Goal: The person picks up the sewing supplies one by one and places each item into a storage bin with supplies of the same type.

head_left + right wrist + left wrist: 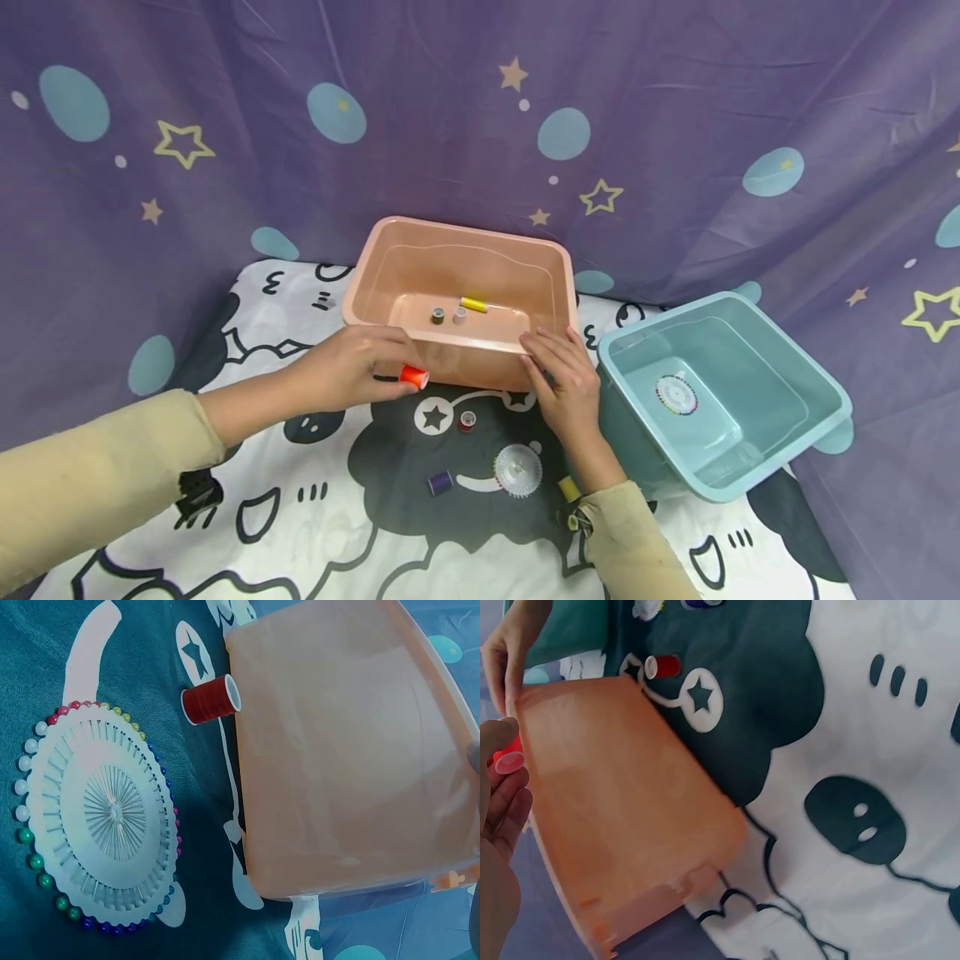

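Note:
My left hand [365,364] pinches a bright red-orange thread spool [414,377] just outside the front wall of the peach bin [457,340]. In the left wrist view that spool [510,755] sits between thumb and fingers. At the bin's front right rim rests my right hand [561,377], its fingers over the edge. Inside the bin lie a yellow spool [474,304], a dark spool [438,316] and a pale spool [460,315]. A dark red spool [211,700] is on the cloth close to the bin, near a wheel of pearl-headed pins [112,814].
A teal bin [798,450] stands at the right with another pin wheel [677,395] inside. On the cloth lie a purple spool [440,483] and, beside the right wrist, a yellow spool [569,489]. Behind the bins hangs a purple curtain [450,167].

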`<act>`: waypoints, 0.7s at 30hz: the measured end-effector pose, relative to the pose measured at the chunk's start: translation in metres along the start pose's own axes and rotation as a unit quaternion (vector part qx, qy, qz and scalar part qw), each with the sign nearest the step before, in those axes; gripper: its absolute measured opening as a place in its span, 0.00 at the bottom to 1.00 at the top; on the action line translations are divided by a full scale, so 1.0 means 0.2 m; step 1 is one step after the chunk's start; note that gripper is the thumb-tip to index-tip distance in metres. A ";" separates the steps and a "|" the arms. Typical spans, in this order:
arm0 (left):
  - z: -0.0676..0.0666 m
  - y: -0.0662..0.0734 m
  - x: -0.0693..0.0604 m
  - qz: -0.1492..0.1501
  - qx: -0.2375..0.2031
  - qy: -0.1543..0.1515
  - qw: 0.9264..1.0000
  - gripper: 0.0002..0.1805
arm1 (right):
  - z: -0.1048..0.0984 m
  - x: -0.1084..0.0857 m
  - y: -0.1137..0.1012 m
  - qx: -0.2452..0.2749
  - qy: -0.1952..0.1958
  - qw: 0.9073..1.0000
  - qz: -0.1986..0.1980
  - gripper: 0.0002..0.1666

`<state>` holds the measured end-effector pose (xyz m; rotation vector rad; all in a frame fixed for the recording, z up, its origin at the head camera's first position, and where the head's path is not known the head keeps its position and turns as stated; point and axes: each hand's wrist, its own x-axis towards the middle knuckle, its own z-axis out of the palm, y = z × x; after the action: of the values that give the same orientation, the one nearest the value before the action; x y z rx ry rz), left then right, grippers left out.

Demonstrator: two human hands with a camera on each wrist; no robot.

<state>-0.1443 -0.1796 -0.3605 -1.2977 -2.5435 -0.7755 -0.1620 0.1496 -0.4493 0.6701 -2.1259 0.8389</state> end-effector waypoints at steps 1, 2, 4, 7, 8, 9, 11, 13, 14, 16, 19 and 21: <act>-0.02 0.00 0.01 0.002 0.000 0.001 1.000 0.13 | 0.00 0.00 0.00 0.000 0.001 1.000 -0.001 0.19; -0.03 0.00 0.02 0.004 0.002 0.004 1.000 0.13 | 0.00 0.00 0.00 0.001 0.001 1.000 -0.001 0.19; -0.06 0.00 0.05 0.007 0.006 0.007 1.000 0.13 | 0.00 0.00 0.00 0.001 0.000 1.000 0.002 0.18; -0.11 0.01 0.11 0.010 0.013 0.008 1.000 0.13 | 0.00 0.00 0.00 -0.002 0.000 1.000 0.000 0.18; -0.12 0.01 0.13 0.008 0.014 0.008 1.000 0.13 | 0.00 0.00 0.00 -0.004 0.000 1.000 -0.002 0.18; -0.14 0.01 0.15 0.007 0.015 0.007 1.000 0.13 | 0.00 0.00 0.00 -0.005 0.001 1.000 -0.004 0.17; -0.17 0.01 0.19 0.003 0.015 0.007 1.000 0.13 | 0.00 0.00 0.00 -0.008 0.001 1.000 -0.005 0.18; -0.20 0.01 0.23 -0.002 0.017 0.008 1.000 0.13 | 0.00 0.00 0.00 -0.008 0.001 1.000 -0.003 0.18; -0.21 0.01 0.25 -0.005 0.019 0.008 1.000 0.12 | 0.00 0.00 0.00 -0.005 0.001 1.000 -0.001 0.18; -0.24 0.00 0.29 -0.012 0.022 0.006 1.000 0.12 | 0.00 0.00 0.00 -0.003 -0.001 1.000 0.004 0.18; -0.27 -0.02 0.34 -0.015 0.030 0.003 0.999 0.11 | -0.01 0.00 0.00 0.001 -0.003 1.000 0.009 0.17; -0.28 -0.04 0.38 -0.006 0.039 0.005 0.999 0.10 | -0.01 0.00 -0.01 0.001 -0.003 1.000 0.009 0.17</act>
<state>-0.2004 -0.1601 -0.2862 -1.2533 -2.5490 -0.6748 -0.1610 0.1497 -0.4475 0.6567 -2.1405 0.8503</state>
